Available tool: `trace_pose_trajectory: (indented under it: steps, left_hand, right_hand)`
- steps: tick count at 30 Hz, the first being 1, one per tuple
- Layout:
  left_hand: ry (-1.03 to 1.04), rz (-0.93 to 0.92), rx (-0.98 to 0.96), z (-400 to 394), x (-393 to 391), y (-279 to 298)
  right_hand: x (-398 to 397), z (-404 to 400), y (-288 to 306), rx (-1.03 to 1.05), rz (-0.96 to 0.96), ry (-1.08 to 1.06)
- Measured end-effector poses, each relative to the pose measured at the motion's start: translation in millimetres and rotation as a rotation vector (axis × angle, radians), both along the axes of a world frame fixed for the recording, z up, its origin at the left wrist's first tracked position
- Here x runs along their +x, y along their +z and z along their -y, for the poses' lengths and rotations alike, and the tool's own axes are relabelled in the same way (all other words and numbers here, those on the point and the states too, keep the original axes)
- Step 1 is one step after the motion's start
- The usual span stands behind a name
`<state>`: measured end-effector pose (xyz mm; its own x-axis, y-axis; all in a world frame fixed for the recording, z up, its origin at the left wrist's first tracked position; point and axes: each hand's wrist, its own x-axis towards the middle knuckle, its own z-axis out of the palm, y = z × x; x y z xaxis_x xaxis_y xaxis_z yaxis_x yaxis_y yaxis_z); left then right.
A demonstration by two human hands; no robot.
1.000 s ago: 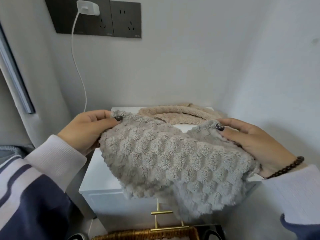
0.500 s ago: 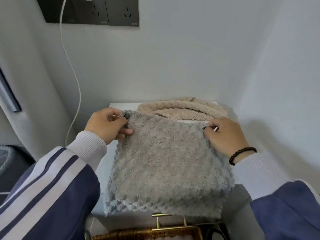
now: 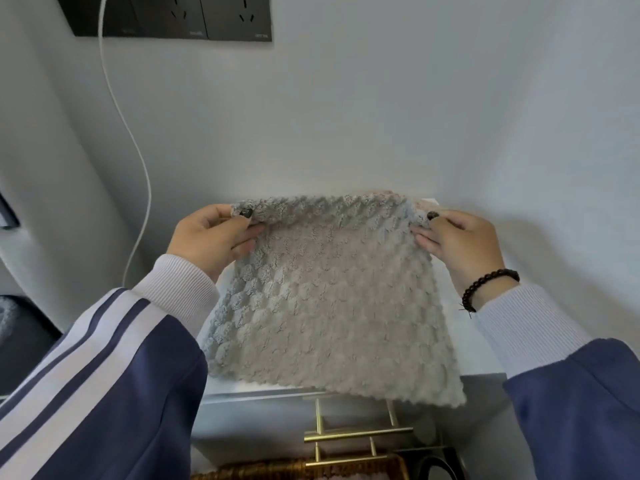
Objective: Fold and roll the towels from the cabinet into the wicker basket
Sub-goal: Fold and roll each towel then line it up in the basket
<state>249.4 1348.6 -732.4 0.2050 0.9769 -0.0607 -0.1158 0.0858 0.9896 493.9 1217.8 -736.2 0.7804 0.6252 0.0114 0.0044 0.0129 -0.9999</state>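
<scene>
A fluffy grey towel [image 3: 329,299] with a bumpy weave hangs spread out flat above the white cabinet [image 3: 242,393]. My left hand [image 3: 214,237] pinches its top left corner and my right hand [image 3: 457,240] pinches its top right corner. Only a sliver of the beige towel [image 3: 427,203] on the cabinet top shows behind the grey one. At the bottom edge of the view, below the cabinet front, lies the rim of the wicker basket [image 3: 277,469].
Gold handles [image 3: 356,434] stick out from the cabinet front. White walls close in behind and on the right. A dark socket panel [image 3: 173,15] is on the back wall, and a white cable [image 3: 138,161] hangs down from it at the left.
Both hands raised the grey towel and pulled its top edge taut, so it now hangs flat and covers most of the beige towel. The view tilted down and closer.
</scene>
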Motion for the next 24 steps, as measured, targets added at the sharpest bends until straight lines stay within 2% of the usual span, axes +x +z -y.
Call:
trace_pose_trajectory:
  steps: [3,6,11,18,24]
  left_hand:
    - [0.026,0.098,-0.076,-1.4,-2.2,4.9]
    - [0.042,0.138,-0.148,-3.7,-8.1,5.3]
    - [0.023,-0.148,-0.07,4.6,-21.0,-3.5]
    - [-0.078,-0.174,-0.011,18.8,-50.1,-3.5]
    - [-0.176,-0.277,0.035,34.7,-65.2,-14.1]
  right_hand:
    - [-5.7,3.1,3.4,0.086,-0.107,0.008]
    - [-9.1,10.2,3.8,0.076,-0.137,-0.01]
    - [-16.7,33.9,-4.6,-0.171,0.093,-0.017]
    - [-32.5,70.9,10.0,-0.246,0.194,0.098]
    - [-49.2,95.8,5.7,-0.419,0.308,0.145]
